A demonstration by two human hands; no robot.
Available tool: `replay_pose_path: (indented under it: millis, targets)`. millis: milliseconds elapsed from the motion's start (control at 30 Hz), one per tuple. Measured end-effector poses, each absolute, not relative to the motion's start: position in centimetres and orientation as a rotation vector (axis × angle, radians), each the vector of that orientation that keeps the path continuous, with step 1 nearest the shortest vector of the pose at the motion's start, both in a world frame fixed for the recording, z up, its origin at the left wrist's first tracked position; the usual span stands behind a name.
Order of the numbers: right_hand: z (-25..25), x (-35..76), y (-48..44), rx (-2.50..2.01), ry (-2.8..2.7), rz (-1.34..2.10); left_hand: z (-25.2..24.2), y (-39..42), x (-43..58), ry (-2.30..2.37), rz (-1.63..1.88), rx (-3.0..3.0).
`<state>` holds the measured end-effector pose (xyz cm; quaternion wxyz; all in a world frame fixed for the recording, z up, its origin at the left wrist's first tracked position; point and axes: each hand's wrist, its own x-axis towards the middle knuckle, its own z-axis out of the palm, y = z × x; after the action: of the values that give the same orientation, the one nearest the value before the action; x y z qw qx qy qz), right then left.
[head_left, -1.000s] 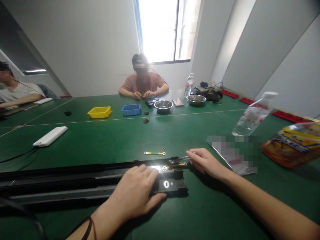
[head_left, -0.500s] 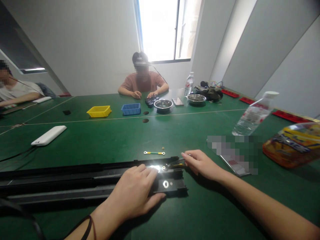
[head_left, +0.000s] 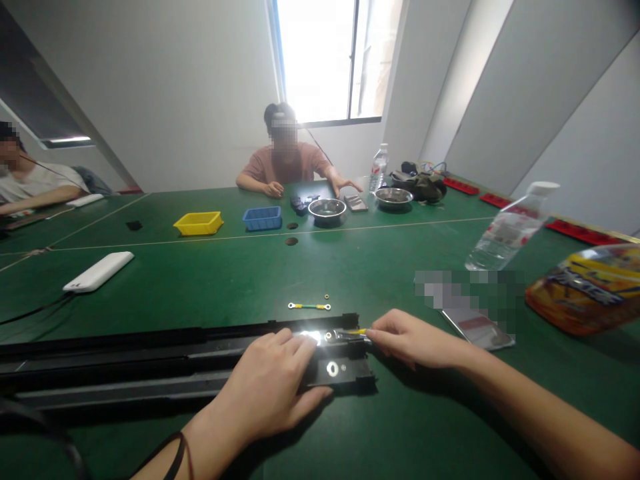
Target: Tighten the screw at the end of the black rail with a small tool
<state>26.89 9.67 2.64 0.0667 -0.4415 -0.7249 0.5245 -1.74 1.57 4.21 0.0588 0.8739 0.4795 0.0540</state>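
My left hand (head_left: 273,377) is closed over the right end of a long black metal rail (head_left: 150,363), with the thumb along its near side. My right hand (head_left: 413,339) pinches a slim metal tool that looks like a wrench (head_left: 345,335) at the rail's right end. The tool's head lies beside a small brass-coloured nut (head_left: 328,337); whether they touch is unclear. A yellow strip (head_left: 358,331) shows along the tool. Beyond the rail lies a short green-and-yellow wire with ring terminals (head_left: 310,307), and near it a small brass nut (head_left: 327,297).
A phone (head_left: 475,327), a tilted water bottle (head_left: 513,227) and an orange snack bag (head_left: 590,290) are at right. A white power bank (head_left: 100,271) lies left. Farther back are yellow (head_left: 198,224) and blue (head_left: 263,219) bins, metal bowls (head_left: 327,212) and a seated co-worker (head_left: 287,157).
My right hand has moved slightly down and right, and the tool in it now lies flatter at the rail end. My left hand stays put. The co-worker's hand opposite has moved toward a phone.
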Motion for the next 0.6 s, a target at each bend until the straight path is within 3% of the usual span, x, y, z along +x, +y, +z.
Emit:
replay_pose_path:
  millis: [600]
  targets:
    - [3.44, 27.04, 9.95, -1.268, -2.144, 1.742, 4.34, 1.47, -1.72, 1.462, 0.162, 2.643]
